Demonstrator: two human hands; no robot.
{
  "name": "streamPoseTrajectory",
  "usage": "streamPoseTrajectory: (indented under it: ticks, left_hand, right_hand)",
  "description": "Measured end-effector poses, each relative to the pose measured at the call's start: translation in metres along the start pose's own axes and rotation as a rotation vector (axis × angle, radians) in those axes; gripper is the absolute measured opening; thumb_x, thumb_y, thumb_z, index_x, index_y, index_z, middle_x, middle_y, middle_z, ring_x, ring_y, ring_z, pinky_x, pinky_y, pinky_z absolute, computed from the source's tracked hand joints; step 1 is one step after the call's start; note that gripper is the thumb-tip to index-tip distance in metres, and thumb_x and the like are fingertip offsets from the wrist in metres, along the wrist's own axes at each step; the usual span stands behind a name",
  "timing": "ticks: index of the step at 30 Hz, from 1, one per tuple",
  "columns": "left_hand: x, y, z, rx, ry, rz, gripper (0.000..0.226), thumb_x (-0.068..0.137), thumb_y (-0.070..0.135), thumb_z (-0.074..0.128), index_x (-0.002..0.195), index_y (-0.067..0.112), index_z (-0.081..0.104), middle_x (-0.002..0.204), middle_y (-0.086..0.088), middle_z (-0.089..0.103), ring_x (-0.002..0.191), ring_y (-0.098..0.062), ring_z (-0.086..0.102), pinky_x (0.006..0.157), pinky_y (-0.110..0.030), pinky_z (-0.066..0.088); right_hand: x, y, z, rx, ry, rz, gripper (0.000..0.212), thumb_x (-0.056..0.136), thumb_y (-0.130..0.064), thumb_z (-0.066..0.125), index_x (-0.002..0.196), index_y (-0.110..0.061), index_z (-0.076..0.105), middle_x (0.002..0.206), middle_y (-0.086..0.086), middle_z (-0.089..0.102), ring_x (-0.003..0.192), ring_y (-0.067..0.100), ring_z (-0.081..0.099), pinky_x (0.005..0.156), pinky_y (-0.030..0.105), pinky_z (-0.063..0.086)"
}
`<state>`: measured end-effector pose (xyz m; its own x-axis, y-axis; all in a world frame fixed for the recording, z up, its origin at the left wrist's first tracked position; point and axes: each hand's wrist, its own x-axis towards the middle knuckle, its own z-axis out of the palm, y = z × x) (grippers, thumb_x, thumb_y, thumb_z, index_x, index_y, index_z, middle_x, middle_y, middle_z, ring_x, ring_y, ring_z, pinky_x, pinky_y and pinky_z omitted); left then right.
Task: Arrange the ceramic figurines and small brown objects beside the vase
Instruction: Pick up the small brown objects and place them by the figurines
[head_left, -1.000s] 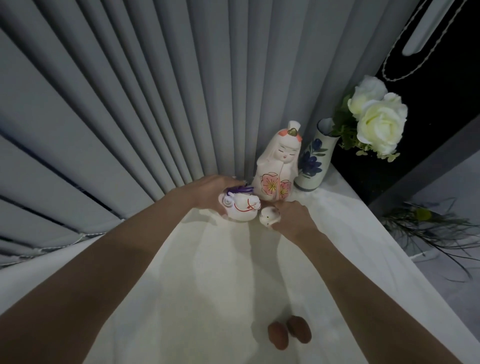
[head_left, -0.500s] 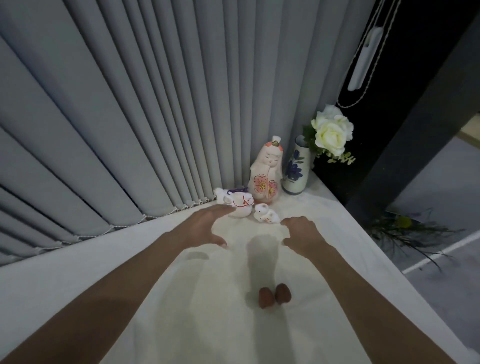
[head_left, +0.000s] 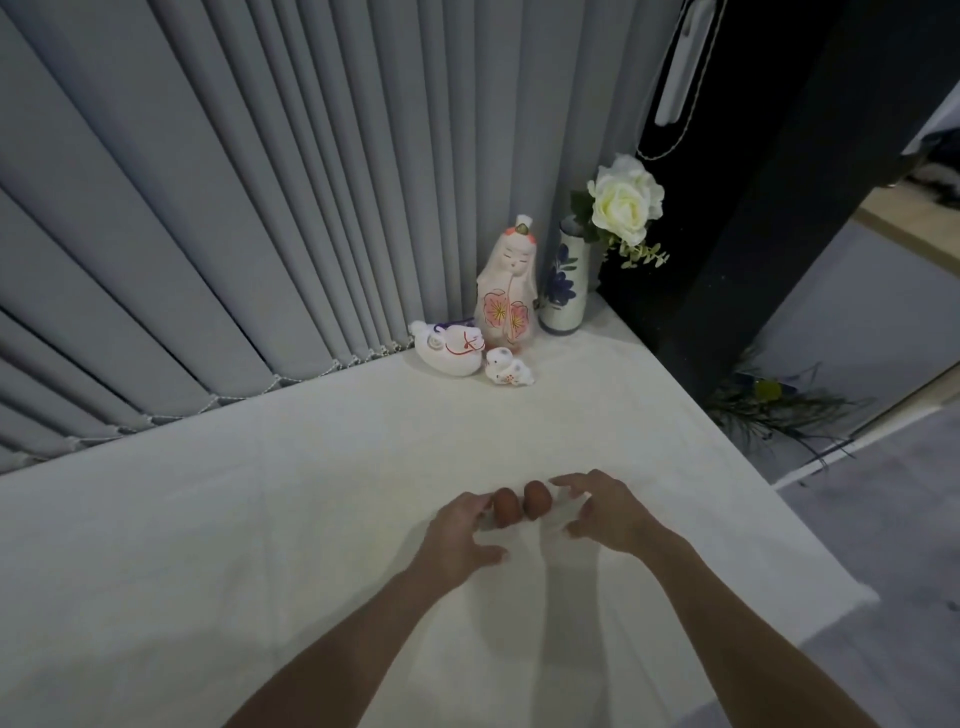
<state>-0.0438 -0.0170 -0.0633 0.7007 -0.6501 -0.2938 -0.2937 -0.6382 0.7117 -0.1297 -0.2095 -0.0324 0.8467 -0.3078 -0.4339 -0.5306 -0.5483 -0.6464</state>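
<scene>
Two small brown egg-shaped objects sit side by side on the white cloth, the left brown object (head_left: 506, 506) and the right brown object (head_left: 536, 500). My left hand (head_left: 460, 532) is open, fingertips touching the left one. My right hand (head_left: 605, 512) is open just right of the other, fingers spread and apart from it. At the far corner stands a white vase (head_left: 563, 291) with blue flowers and a white rose (head_left: 626, 200). Beside it stand a tall doll figurine (head_left: 508, 291), a round white animal figurine (head_left: 449, 348) and a tiny white figurine (head_left: 509, 368).
Grey vertical blinds (head_left: 260, 208) close off the back of the table. The table's right edge (head_left: 769, 467) drops to a grey floor, where a green plant sprig (head_left: 779, 410) lies. A dark pillar (head_left: 753, 208) rises behind the vase.
Both hands let go of the small figurines by the doll and drew back toward me to the two brown objects. The view pulled back and now shows more of the table.
</scene>
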Motion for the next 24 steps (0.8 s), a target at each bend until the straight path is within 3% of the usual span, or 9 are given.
streamPoseTrajectory:
  ticks: [4,8,9,11,13,17,19,21,24]
  left_hand:
    - [0.005,0.009,0.015,-0.128,0.129,-0.100,0.045,0.066,0.005,0.083,0.107,0.003,0.065,0.098,-0.004,0.060,0.086,-0.014,0.058,0.070,-0.006,0.044]
    - [0.011,0.011,0.016,0.000,0.147,-0.124,0.021,0.069,0.001,0.077,0.087,-0.003,0.066,0.090,-0.016,0.063,0.083,-0.028,0.061,0.076,-0.032,0.054]
    - [0.011,0.012,0.015,-0.003,0.185,-0.118,0.007,0.076,-0.004,0.069,0.079,-0.004,0.063,0.086,-0.020,0.059,0.080,-0.029,0.058,0.069,-0.032,0.056]
    - [0.014,0.012,0.012,-0.213,0.263,-0.179,0.018,0.083,-0.012,0.048,0.069,-0.002,0.054,0.077,-0.019,0.052,0.075,-0.029,0.049,0.053,-0.031,0.056]
    - [0.014,0.011,0.011,-0.385,0.229,-0.174,0.020,0.083,-0.013,0.042,0.069,-0.002,0.052,0.064,-0.017,0.054,0.069,-0.029,0.047,0.049,-0.028,0.055]
    - [0.014,0.012,0.011,-0.196,0.113,-0.094,0.018,0.076,-0.005,0.068,0.075,0.012,0.062,0.079,-0.007,0.062,0.076,-0.020,0.057,0.068,-0.022,0.054]
    - [0.019,0.015,0.006,-0.157,0.061,-0.095,0.023,0.075,0.003,0.074,0.075,0.023,0.064,0.084,-0.001,0.065,0.080,-0.015,0.060,0.076,-0.027,0.052]
    - [0.030,0.025,-0.002,-0.183,0.097,-0.061,0.015,0.072,0.001,0.075,0.073,0.014,0.069,0.083,-0.005,0.067,0.077,-0.015,0.061,0.076,-0.029,0.052]
    - [0.058,0.046,-0.017,-0.183,0.165,0.027,0.013,0.067,0.003,0.080,0.078,0.000,0.072,0.082,-0.014,0.071,0.076,-0.019,0.064,0.074,-0.033,0.053]
  right_hand:
    - [0.005,0.001,0.007,0.013,0.050,-0.029,0.060,0.069,0.004,0.073,0.123,-0.020,0.060,0.101,0.006,0.049,0.091,0.021,0.053,0.095,0.037,0.049]
    - [0.016,-0.003,0.012,-0.010,0.033,-0.075,0.054,0.067,0.001,0.075,0.115,-0.021,0.066,0.100,0.009,0.054,0.101,0.024,0.056,0.090,0.027,0.046]
    - [0.018,-0.004,0.014,-0.005,0.028,-0.099,0.049,0.066,0.001,0.075,0.110,-0.021,0.069,0.096,0.009,0.054,0.097,0.024,0.057,0.085,0.025,0.045]
    - [0.023,-0.003,0.018,0.014,0.007,-0.157,0.037,0.065,0.002,0.072,0.081,-0.031,0.072,0.085,0.007,0.053,0.082,0.024,0.055,0.072,0.022,0.042]
    - [0.029,0.000,0.022,0.043,-0.004,-0.151,0.050,0.068,0.004,0.069,0.063,-0.044,0.055,0.085,0.002,0.048,0.078,0.020,0.050,0.068,0.018,0.040]
    - [0.038,0.011,0.028,0.184,0.044,-0.199,0.049,0.065,0.015,0.069,0.065,-0.033,0.057,0.089,0.004,0.051,0.084,0.023,0.055,0.073,0.026,0.044]
    - [0.044,0.015,0.025,0.153,0.066,-0.239,0.026,0.065,0.010,0.073,0.073,-0.015,0.067,0.085,-0.004,0.052,0.082,0.021,0.057,0.069,0.015,0.044]
    - [0.055,0.019,0.016,0.133,0.134,-0.261,0.020,0.065,0.007,0.074,0.082,-0.003,0.070,0.084,-0.007,0.053,0.079,0.019,0.059,0.064,0.004,0.042]
    - [0.077,0.018,-0.009,0.141,0.231,-0.260,0.019,0.067,0.011,0.072,0.083,0.002,0.069,0.084,-0.001,0.054,0.078,0.019,0.060,0.064,0.004,0.043]
